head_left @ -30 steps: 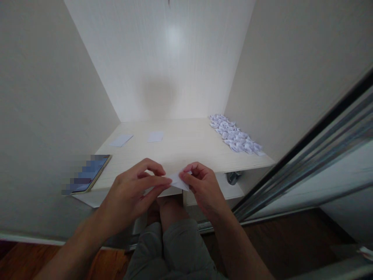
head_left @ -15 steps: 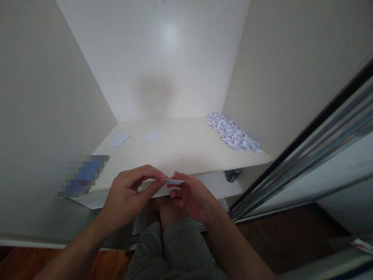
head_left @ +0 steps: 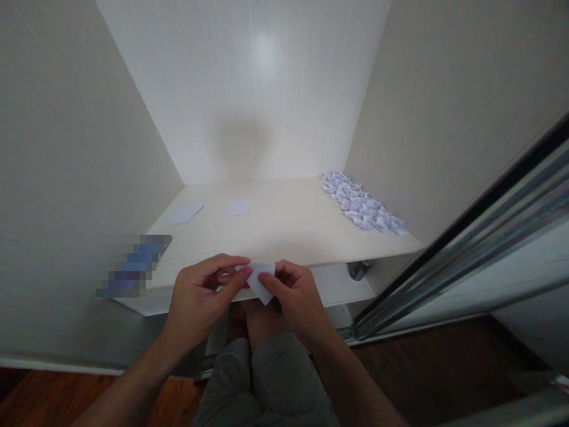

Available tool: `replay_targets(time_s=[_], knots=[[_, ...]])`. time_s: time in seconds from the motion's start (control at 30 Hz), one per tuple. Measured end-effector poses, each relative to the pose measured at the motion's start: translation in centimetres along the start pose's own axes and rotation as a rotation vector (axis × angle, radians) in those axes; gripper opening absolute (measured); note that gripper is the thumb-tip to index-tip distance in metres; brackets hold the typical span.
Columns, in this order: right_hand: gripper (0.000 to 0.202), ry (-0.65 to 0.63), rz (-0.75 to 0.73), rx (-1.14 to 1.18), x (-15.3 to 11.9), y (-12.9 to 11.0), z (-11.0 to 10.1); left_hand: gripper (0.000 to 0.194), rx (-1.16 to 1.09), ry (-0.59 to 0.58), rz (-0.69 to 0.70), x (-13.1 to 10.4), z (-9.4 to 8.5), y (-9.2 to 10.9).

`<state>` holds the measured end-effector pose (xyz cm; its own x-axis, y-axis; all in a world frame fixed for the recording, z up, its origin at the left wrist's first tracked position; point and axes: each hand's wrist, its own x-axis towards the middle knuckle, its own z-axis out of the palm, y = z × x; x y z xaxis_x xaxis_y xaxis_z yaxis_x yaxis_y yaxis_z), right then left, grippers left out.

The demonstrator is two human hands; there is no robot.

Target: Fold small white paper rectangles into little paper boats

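The left hand (head_left: pixel 202 293) pinched one corner of the small white paper (head_left: pixel 265 292) between thumb and fingers, and the right hand (head_left: pixel 300 296) gripped its other side, thumb on top; the piece was held up at the near edge of the desk (head_left: pixel 284 222). Handling it well probably called for a light, even pinch, with the thumbs pressing flat and edges kept aligned. A heap of folded papers (head_left: pixel 362 204) lined the right side wall (head_left: pixel 422 148), so the widest room lay between it and two flat sheets (head_left: pixel 237 207) toward the back left.
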<state>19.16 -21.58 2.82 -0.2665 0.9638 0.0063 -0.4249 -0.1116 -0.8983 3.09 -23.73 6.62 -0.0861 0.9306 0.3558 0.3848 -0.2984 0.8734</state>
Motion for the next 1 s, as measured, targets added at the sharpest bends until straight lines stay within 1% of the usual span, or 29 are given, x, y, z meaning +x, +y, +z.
replay_targets(time_s=[0.07,0.1,0.13,0.23,0.33,0.47,0.63,0.73,0.83,0.9,1.0], knots=[[0.026,0.011,0.006,-0.001,0.0,0.1,-0.1,0.012,0.037,-0.022,0.018,0.0,-0.3,0.1],[0.026,0.008,0.003,-0.014,0.0,0.0,-0.2,0.012,0.021,-0.045,-0.006,0.0,-0.5,0.1],[0.025,0.003,-0.005,-0.041,0.0,0.0,-0.3,0.014,-0.015,-0.080,-0.051,0.1,-0.7,0.1],[0.018,-0.027,-0.051,-0.179,-0.1,-0.6,-0.9,0.019,-0.157,-0.242,-0.225,0.6,-1.5,0.0],[0.014,-0.076,-0.079,-0.314,-0.1,-1.3,-1.5,0.016,-0.259,-0.381,-0.348,1.3,-2.1,-0.2],[0.014,-0.156,-0.061,-0.405,0.0,-2.2,-2.1,0.016,-0.352,-0.481,-0.485,2.0,-2.7,-0.5],[0.017,-0.220,-0.035,-0.458,0.3,-2.9,-2.7,0.020,-0.459,-0.601,-0.604,2.5,-2.9,-0.6],[0.015,-0.217,-0.067,-0.464,0.8,-3.1,-2.9,0.022,-0.456,-0.595,-0.619,2.8,-2.5,-0.7],[0.013,-0.199,-0.105,-0.486,1.6,-3.3,-3.1,0.023,-0.419,-0.543,-0.582,3.4,-1.8,-1.1],[0.014,-0.156,-0.122,-0.478,2.2,-3.3,-3.0,0.024,-0.398,-0.485,-0.547,3.8,-1.3,-1.4],[0.021,-0.043,-0.160,-0.362,3.0,-3.0,-2.6,0.022,-0.377,-0.396,-0.484,4.3,-0.6,-1.5]])
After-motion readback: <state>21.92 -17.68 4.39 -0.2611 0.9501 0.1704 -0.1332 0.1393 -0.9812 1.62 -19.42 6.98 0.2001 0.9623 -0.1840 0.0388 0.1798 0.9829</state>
